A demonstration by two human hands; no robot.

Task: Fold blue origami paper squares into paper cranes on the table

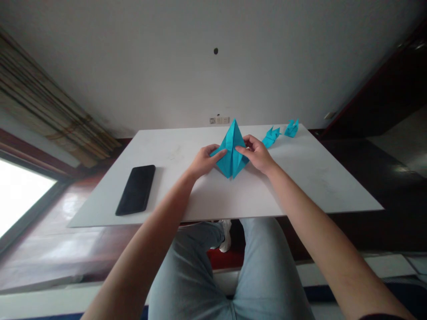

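Note:
Between my hands is a blue sheet of origami paper [231,151] folded into a diamond shape, its point upward and a split running down the lower middle. My left hand [207,159] pinches its left corner, thumb on the front face. On the other side my right hand [256,152] grips the right edge, thumb in front and fingers behind. The paper is held a little above or against the table; I cannot tell which. Just beyond my right hand lies a folded blue paper figure [271,137], and a second paper figure [292,128] sits farther right.
The white table [173,178] spans the view before my knees. A black phone [136,190] lies near its front left edge. Behind the table rises a grey wall with power sockets [219,120]. A patterned curtain [43,98] hangs at the left.

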